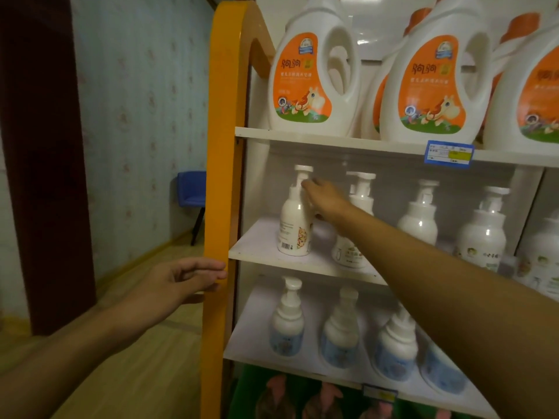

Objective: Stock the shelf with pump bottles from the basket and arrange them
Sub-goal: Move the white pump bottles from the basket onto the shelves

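Pump bottle (292, 219) at the left end of the middle shelf (266, 255), my right hand (325, 199) on its neck.

My right hand's fingertips pinch the pump neck just under the white head; the bottle stands upright, its barcode facing out. My left hand (178, 281) is relaxed, fingers straight, tips touching the orange side panel (220, 176) and holding nothing. More pump bottles (419, 219) line the same shelf to the right, my forearm crossing in front of one. Big orange-label jugs (314, 71) stand above, blue-label pump bottles (287, 325) below.
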Motion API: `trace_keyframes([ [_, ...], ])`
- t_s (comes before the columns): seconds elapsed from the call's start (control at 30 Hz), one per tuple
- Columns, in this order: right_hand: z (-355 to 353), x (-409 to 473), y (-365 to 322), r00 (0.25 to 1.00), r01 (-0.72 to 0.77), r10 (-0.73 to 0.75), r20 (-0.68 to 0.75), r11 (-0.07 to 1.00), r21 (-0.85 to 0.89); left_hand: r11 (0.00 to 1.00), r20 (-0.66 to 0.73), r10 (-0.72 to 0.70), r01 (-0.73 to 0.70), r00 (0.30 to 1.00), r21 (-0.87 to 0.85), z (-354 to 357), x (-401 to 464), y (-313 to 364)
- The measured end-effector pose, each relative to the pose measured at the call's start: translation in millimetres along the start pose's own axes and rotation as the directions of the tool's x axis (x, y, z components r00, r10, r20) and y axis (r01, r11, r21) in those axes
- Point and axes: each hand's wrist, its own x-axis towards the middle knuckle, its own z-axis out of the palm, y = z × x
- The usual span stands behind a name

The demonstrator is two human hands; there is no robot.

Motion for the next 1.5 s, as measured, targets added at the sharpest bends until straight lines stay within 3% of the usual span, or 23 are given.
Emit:
trace_keyframes([
  [0.13,-8.3,-1.7,1.4,0.997,0.024,-0.022,0.077,0.999,-0.031,1.0,0.005,0.006,-0.006,1.0,-0.013,0.6,-2.0,0.1],
  [0.33,-5.5,2.1,0.2,0.999,-0.002,-0.009,-0.045,0.973,-0.229,1.0,0.016,0.004,-0.004,1.0,0.01,2.1,-0.9,0.1],
  [0.53,-4.3,3.5,7.5,0.999,0.039,-0.038,0.013,0.993,-0.109,0.999,0.036,0.011,-0.012,0.999,0.042,7.8,-0.4,-1.4],
  [0.73,8.2,10.1,6.2,0.996,0.028,-0.056,-0.075,0.942,-0.335,0.999,0.049,0.0,-0.002,0.999,0.042,15.3,0.4,-2.0],
  [0.9,-0.5,4.0,7.8,0.999,0.034,-0.037,-0.005,0.961,-0.276,0.999,0.056,0.001,-0.003,0.998,0.043,16.0,0.5,-2.8],
  [1.27,0.6,2.3,12.9,0.986,0.052,-0.115,-0.12,0.899,-0.434,0.999,0.083,-0.026,0.022,0.996,0.043,21.3,-2.5,-4.6],
  [1.5,1.7,-2.8,19.3,0.984,0.066,-0.122,-0.132,0.927,-0.371,0.999,0.087,-0.012,0.009,0.996,0.042,24.8,-1.8,-4.9],
])
